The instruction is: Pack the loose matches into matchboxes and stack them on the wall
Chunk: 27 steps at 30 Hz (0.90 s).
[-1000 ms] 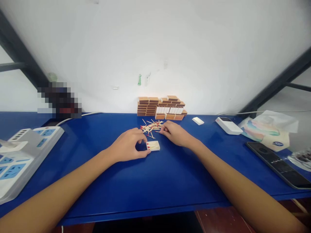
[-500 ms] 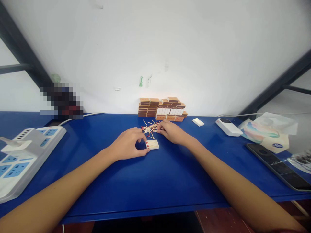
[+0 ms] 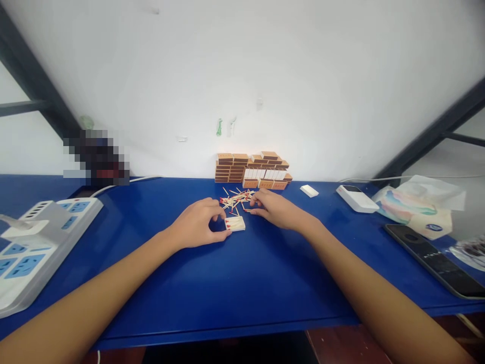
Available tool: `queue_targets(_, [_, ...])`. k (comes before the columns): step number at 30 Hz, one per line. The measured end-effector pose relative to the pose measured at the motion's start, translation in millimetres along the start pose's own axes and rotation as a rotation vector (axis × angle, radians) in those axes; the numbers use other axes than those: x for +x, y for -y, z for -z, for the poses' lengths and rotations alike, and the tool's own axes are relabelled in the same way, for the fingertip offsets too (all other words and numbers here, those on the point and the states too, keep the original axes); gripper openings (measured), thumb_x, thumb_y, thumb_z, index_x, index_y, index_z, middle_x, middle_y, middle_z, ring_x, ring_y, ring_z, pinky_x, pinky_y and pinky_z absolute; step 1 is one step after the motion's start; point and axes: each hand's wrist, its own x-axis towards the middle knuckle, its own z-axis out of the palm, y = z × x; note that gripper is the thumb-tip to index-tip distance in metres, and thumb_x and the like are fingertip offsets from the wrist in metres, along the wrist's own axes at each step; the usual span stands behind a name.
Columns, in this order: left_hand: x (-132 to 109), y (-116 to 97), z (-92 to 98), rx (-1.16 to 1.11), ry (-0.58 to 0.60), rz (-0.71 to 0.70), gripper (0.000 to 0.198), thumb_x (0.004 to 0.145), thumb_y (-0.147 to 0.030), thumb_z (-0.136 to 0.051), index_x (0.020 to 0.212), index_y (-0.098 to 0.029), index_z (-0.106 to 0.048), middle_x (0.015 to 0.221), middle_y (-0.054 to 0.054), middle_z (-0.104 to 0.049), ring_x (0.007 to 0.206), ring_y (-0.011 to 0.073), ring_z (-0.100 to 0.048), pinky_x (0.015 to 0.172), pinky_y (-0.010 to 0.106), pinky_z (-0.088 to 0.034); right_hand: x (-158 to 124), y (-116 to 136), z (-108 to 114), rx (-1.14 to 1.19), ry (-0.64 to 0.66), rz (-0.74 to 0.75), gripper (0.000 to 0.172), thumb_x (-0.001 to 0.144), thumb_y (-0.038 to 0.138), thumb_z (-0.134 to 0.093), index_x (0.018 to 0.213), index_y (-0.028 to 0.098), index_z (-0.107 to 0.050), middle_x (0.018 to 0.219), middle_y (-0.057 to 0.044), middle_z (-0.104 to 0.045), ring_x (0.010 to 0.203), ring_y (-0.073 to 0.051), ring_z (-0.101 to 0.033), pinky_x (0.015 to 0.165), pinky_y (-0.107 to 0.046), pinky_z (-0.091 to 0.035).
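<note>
My left hand (image 3: 200,222) curls around the left end of a small white matchbox tray (image 3: 238,226), its thumb at the near corner and its fingers at the far one. Several red-headed matches lie side by side in the tray. Just behind it is a loose pile of matches (image 3: 235,200) on the blue table. At the pile's right edge is my right hand (image 3: 273,208), its thumb and index finger apart. A single match (image 3: 244,207) lies by the thumb tip; no match shows between the fingers.
Stacked matchboxes (image 3: 231,167) stand against the wall behind the pile. A white tray-like piece (image 3: 309,190) lies right of them. Farther right are a white device (image 3: 356,198), a tissue pack (image 3: 413,207) and a phone (image 3: 432,258). A power strip (image 3: 49,242) sits at left.
My right hand has shifted slightly right and toward me, its thumb and finger parting. My left hand and the matchbox tray have moved a little left and away from me.
</note>
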Motion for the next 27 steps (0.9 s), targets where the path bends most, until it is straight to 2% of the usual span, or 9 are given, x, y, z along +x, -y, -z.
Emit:
queue_targets(4, [0.3,-0.6,-0.1,0.005,-0.001,0.01,0.024,0.084,-0.044,-0.075,0.09,-0.021,-0.071,0.082,0.001,-0.063,0.081,0.0189,-0.058,0.071,0.032,-0.045,1.6,0.9,-1.1,0.007,0.04,0.01,0.012,0.101,0.026,-0.062,0.092,0.018,-0.061,0.101,-0.007,-0.061,0.085,-0.018,-0.059,0.077,-0.029,-0.044])
queue_targets(9, [1.2,-1.3,1.1,0.004,0.01,-0.002,0.025,0.083,-0.044,-0.076,0.09,-0.021,-0.071,0.081,0.001,-0.063,0.081,0.0191,-0.058,0.072,0.032,-0.045,-2.7,12.4,2.4,-0.075,0.088,-0.072,0.012,0.104,0.022,-0.054,0.095,0.017,-0.06,0.104,-0.009,-0.061,0.082,-0.019,-0.06,0.077,-0.031,-0.044])
queue_targets(15, [0.4,0.7,0.1,0.018,-0.002,0.005,0.026,0.084,-0.045,-0.074,0.09,-0.02,-0.071,0.081,0.001,-0.062,0.08,0.0186,-0.057,0.072,0.032,-0.045,-9.1,19.7,5.7,-0.122,0.07,-0.067,0.013,0.106,0.022,-0.049,0.098,0.018,-0.058,0.108,-0.011,-0.061,0.082,-0.019,-0.062,0.073,-0.03,-0.044])
queue_targets(23, [1.4,-0.1,0.2,0.01,0.008,-0.004,0.026,0.084,-0.045,-0.074,0.089,-0.02,-0.071,0.079,0.001,-0.062,0.081,0.0197,-0.057,0.073,0.033,-0.045,-11.8,15.2,1.4,-0.086,0.063,-0.034,0.012,0.104,0.023,-0.051,0.094,0.02,-0.056,0.105,-0.01,-0.061,0.075,-0.019,-0.058,0.069,-0.032,-0.042])
queue_targets(27, [1.0,-0.6,0.4,0.006,0.007,-0.005,0.025,0.084,-0.044,-0.075,0.09,-0.02,-0.07,0.081,0.001,-0.062,0.081,0.0195,-0.057,0.072,0.032,-0.045,-11.8,9.7,2.3,-0.021,0.068,-0.014,0.006,0.102,0.023,-0.055,0.097,0.02,-0.057,0.105,-0.008,-0.06,0.079,-0.018,-0.059,0.071,-0.031,-0.043])
